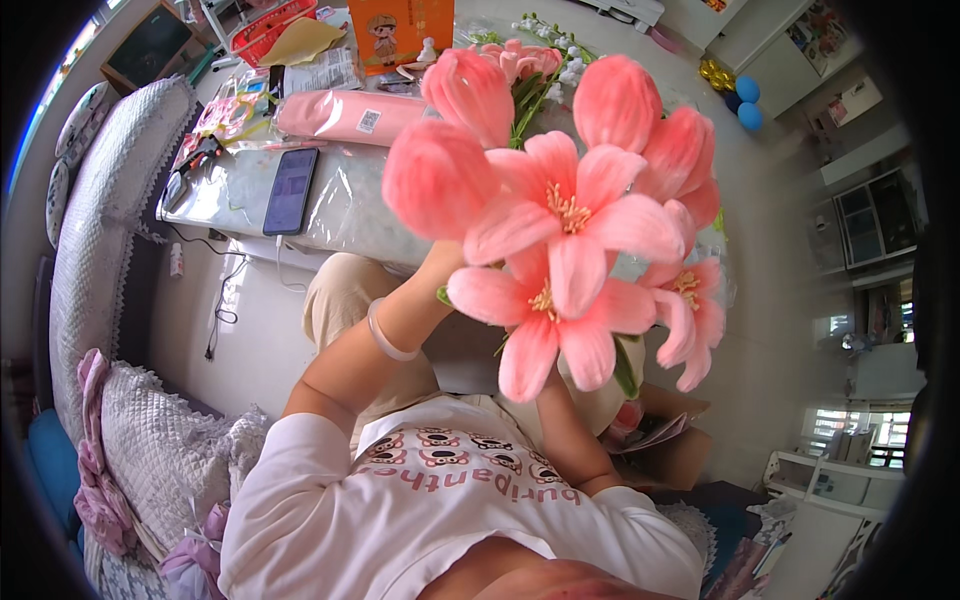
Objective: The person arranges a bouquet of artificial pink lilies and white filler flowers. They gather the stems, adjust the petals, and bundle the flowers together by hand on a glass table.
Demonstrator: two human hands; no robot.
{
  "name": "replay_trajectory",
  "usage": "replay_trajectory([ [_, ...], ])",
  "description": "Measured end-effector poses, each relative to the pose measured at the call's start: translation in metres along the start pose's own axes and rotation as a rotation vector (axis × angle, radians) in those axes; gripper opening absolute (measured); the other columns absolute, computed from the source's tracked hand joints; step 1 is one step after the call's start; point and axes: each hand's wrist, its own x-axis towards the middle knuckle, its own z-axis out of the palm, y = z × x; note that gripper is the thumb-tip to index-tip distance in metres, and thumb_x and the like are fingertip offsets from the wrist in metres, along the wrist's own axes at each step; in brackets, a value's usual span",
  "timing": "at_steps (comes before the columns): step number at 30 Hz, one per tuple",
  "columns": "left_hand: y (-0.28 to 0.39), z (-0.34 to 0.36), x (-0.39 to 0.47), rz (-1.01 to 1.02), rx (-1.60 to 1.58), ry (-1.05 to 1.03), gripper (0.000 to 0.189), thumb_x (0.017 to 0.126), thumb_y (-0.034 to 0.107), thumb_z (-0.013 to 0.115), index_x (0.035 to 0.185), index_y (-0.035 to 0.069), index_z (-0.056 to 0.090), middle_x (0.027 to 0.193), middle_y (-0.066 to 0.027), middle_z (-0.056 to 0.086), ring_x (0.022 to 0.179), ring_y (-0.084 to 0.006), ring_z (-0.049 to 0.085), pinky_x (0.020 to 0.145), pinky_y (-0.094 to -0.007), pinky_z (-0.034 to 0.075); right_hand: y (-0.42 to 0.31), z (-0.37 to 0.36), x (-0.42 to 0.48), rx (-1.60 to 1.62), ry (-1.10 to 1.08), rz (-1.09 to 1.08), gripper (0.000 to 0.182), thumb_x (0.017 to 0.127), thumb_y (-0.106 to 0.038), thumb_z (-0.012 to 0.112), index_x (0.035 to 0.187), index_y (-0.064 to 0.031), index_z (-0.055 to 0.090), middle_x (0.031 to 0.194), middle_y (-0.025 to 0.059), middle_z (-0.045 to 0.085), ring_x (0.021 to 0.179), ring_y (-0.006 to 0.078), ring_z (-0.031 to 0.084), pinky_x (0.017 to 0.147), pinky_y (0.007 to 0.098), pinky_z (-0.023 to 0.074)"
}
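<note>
A bunch of pink chenille-stem lilies [570,214] fills the middle of the view, held up close to the camera. It has open blooms with pale yellow stamens and several closed buds [439,180]. Both my arms run up behind it. Of my left hand [450,259], only the part near the wrist shows at the left edge of the blooms; a pale bangle [390,334] circles that forearm. My right forearm goes under the lower blooms, and its hand is hidden there. The petals cover my fingers and most stems. A green leaf [626,367] hangs below.
Ahead stands a plastic-covered table [345,206] with a smartphone [291,191] on a cable, a pink package [349,116], a glue gun [202,154] and an orange box [401,34]. More flowers with green stems [529,97] lie beyond. A quilted sofa [112,217] is left; a cardboard box [675,450] sits right.
</note>
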Motion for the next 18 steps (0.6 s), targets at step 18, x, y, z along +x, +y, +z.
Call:
replay_trajectory([
  [18,0.009,-0.013,-0.029,-0.225,-0.327,0.044,0.063,0.067,0.029,0.067,0.122,0.003,0.049,0.117,-0.0129,0.054,0.106,-0.0217,0.053,0.087,-0.0327,0.043,0.008,0.007,-0.017,-0.072,-0.019,0.009,0.022,0.089,-0.01,0.051,0.109,-0.0008,0.054,0.105,0.0111,0.058,0.094,0.0227,0.056,0.083,0.0336,0.0435],
])
